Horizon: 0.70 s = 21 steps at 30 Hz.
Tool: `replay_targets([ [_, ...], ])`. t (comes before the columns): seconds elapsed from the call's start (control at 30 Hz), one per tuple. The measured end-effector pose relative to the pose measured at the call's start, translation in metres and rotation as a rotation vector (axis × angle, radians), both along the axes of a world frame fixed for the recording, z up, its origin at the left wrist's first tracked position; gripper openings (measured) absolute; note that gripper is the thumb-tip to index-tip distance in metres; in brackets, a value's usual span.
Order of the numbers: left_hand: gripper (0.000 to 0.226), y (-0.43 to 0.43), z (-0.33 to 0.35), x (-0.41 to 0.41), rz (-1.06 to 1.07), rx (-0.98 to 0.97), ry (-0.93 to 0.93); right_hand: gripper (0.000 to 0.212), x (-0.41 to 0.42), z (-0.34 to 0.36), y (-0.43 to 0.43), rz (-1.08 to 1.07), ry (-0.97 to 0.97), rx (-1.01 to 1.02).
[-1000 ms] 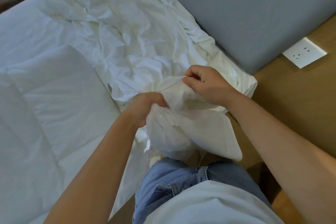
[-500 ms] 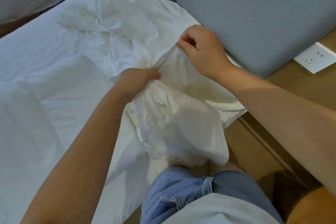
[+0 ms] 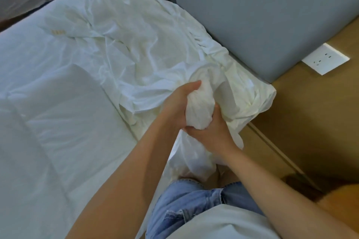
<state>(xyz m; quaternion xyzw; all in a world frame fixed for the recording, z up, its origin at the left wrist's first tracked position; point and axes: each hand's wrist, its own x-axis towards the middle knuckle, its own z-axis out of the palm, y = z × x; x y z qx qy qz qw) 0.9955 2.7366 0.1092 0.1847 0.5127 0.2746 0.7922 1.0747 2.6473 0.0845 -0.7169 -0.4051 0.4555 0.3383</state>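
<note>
The white sheet [image 3: 198,106] is bunched up at the corner of the bed [image 3: 48,141], just beside the grey headboard [image 3: 262,15]. I see my left hand [image 3: 175,105] gripping the bunch from the side, and my right hand [image 3: 210,134] clutching it from below.

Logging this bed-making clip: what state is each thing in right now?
left hand: grips the white cloth at its top.
right hand: grips the white cloth from below.
white cloth: bunched between both hands, tail hanging down.
bed sheet: crumpled all over.
duvet: lying flat, smooth.
wall socket: nothing plugged in.
</note>
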Motion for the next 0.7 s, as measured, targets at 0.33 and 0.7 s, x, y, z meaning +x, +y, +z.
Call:
replay_targets([
  [0.33,0.015,-0.016,-0.02,0.042,-0.018,-0.053,0.087,0.021,0.035,0.03,-0.009,0.195,-0.7,-0.268],
  [0.7,0.04,-0.116,-0.05,-0.016,-0.259,-0.141,-0.26,0.031,0.024,-0.008,-0.08,-0.093,-0.225,-0.247],
])
